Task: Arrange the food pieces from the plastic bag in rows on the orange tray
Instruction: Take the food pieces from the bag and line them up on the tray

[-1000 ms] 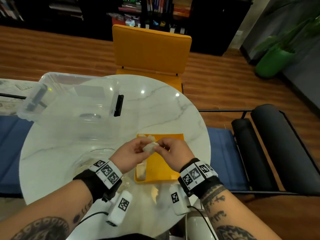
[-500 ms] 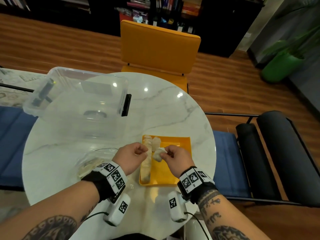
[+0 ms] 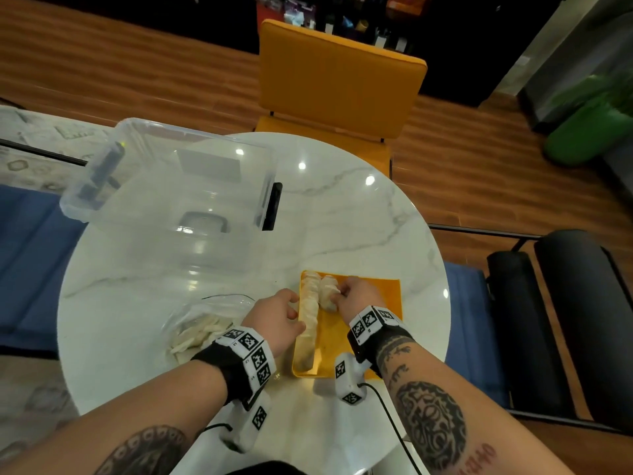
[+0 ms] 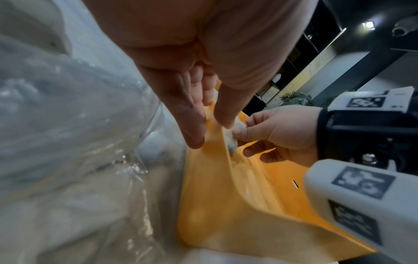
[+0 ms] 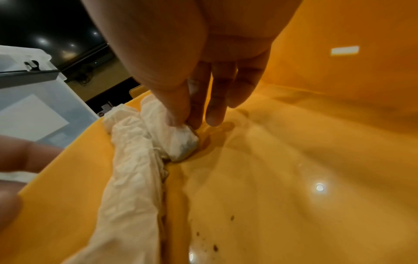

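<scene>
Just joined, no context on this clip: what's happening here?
A person is laying pale food pieces in rows on an orange tray on a round marble table. One full row runs along the tray's left edge. The right hand pinches a piece and sets it down beside that row, starting a second one. The left hand, holding nothing, rests at the tray's left rim. The plastic bag with more pieces lies to the left.

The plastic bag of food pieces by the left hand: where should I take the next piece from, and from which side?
Judging by the head view, the plastic bag lies flat on the table with its open mouth facing away from the person. Come with the left hand from the far side, through the mouth, and pinch one pale piece by its edges.
</scene>
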`<state>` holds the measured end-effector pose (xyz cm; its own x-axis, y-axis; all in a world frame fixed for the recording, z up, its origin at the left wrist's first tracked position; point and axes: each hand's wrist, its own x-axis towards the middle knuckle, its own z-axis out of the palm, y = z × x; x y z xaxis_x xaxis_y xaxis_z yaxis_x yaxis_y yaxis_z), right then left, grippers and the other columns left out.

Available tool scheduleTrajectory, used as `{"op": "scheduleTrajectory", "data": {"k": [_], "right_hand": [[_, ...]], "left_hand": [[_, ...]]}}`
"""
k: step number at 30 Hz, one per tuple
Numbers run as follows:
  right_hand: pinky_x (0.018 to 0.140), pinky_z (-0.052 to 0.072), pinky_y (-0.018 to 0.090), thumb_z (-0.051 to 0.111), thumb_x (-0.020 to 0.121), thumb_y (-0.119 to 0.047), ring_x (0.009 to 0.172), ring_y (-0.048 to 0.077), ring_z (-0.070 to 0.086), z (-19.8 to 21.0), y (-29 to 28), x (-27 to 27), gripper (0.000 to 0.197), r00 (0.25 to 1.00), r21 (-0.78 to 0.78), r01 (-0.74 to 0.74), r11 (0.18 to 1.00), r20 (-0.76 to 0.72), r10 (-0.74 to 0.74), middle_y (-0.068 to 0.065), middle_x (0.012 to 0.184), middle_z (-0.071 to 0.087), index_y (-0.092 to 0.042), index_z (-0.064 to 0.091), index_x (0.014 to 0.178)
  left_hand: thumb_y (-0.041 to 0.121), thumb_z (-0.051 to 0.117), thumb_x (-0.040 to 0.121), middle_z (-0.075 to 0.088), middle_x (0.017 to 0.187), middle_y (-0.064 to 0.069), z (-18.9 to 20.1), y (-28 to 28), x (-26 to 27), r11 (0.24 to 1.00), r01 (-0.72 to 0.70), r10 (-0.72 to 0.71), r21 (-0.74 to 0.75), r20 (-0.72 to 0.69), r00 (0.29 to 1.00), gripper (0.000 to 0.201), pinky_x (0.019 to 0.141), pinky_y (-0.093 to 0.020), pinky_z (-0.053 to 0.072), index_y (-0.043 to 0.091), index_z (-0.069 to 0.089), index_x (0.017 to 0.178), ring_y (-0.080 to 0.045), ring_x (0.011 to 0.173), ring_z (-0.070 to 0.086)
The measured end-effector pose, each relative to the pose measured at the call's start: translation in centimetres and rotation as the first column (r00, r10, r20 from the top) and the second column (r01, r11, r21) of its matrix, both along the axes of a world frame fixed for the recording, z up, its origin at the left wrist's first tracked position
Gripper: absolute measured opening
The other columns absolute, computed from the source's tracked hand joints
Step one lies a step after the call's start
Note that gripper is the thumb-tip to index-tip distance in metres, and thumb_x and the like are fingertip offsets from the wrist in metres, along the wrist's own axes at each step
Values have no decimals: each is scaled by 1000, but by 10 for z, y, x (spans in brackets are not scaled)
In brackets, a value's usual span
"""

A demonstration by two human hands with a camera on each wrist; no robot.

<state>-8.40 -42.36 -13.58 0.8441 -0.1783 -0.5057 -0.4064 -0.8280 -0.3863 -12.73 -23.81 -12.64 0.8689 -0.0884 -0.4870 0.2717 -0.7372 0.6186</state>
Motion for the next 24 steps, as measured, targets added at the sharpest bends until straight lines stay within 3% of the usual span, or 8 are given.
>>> {"op": "scheduleTrajectory", "data": {"k": [5,10,17,24], "right_hand": [[70,44,28,65,90,-37,80,20,59,-5,4,1,26,999,-47,49,998,-17,-50,4,103,70,-20,68,110],[69,42,27,69,86,-45,81,18,57,-11,1,-2,36,993,-36,105,994,-58,-107,4,106,70,-20,68,112],[67,45,26,71,86,-39,79,18,60,-9,6,1,21,993,-41,102,994,-48,-104,1,99,71,-24,68,100],[70,45,27,66,90,-41,85,17,59,8,1,-19,29,995,5,99,995,-13,-99,1,105,69,-20,65,110]], "left_hand": [[32,69,86,67,109,10,0,2,-2,999,-21,20,-26,-18,1000,50,79,-21,47,28,50,132,-9,94,62],[32,69,87,67,108,10,2,2,-3,999,-25,24,-23,-24,999,49,81,-22,49,27,51,132,-10,95,63],[32,69,87,67,105,10,1,1,-3,1000,-12,12,0,-18,1000,47,79,-22,49,27,52,131,-9,92,63],[35,69,86,68,102,12,3,4,-7,998,-51,52,-37,22,998,43,71,-19,43,27,54,126,-6,88,62]]}}
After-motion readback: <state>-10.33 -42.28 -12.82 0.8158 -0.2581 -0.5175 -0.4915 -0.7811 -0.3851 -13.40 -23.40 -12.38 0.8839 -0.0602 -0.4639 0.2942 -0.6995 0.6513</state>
